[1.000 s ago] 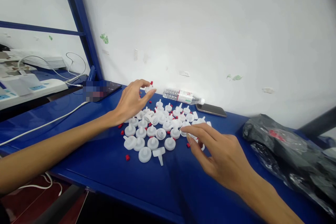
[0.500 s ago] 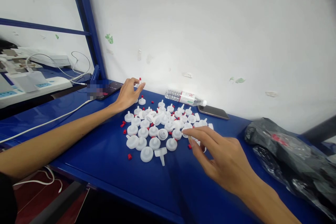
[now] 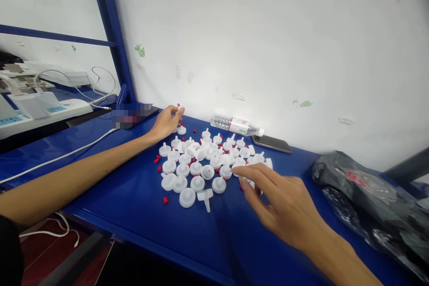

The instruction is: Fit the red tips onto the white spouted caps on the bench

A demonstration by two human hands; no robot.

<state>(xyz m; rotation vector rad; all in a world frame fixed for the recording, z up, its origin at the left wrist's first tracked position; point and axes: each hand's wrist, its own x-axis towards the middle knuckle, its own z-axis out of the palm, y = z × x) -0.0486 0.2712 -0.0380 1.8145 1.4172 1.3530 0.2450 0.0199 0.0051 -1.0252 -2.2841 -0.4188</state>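
Note:
Several white nozzle caps (image 3: 197, 183) lie in a loose pile on the blue table (image 3: 140, 214), with small red tips (image 3: 165, 200) scattered among them. At the back left of the pile, my left hand (image 3: 167, 120) pinches a white cap with a red tip (image 3: 178, 105) on top. A red-tipped cap (image 3: 181, 129) stands just in front of that hand. My right hand (image 3: 281, 201) hovers at the pile's right edge, thumb and forefinger apart, and nothing shows between them.
Along the wall lie a clear plastic bottle (image 3: 236, 125) and a phone (image 3: 272, 143). A dark plastic bag (image 3: 375, 205) rests at the right. On the left are another phone (image 3: 147, 114), a white cable (image 3: 67, 154) and a power strip (image 3: 70, 107).
My left hand has lowered slightly with the red-tipped cap between its fingers. My right hand has barely moved.

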